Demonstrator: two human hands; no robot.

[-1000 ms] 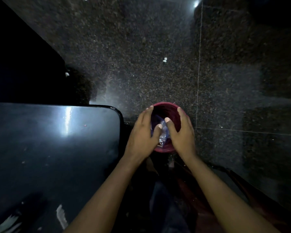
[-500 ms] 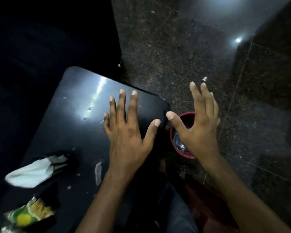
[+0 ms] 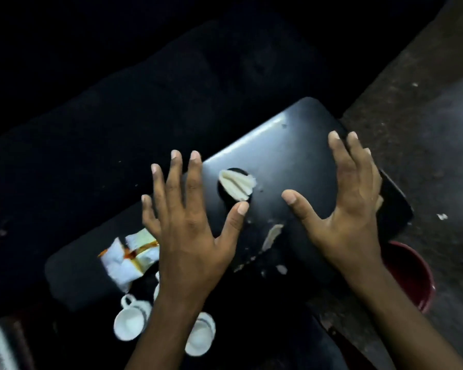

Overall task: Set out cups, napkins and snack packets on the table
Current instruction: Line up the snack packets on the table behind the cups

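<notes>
Two white cups (image 3: 130, 320) sit at seven o'clock beside the black table (image 3: 292, 161); a napkin (image 3: 237, 184) lies mid-table, a snack packet (image 3: 130, 256) at eight. Left hand (image 3: 190, 231) and right hand (image 3: 345, 209) hover spread, holding nothing.

I'm looking at my glossy black rectangular table (image 3: 292, 156), two white ceramic cups (image 3: 130, 320) with dark rim bands, a white-and-orange snack packet (image 3: 130, 256), a cream folded napkin (image 3: 237, 184), and a dark red round bucket (image 3: 409, 273).
</notes>
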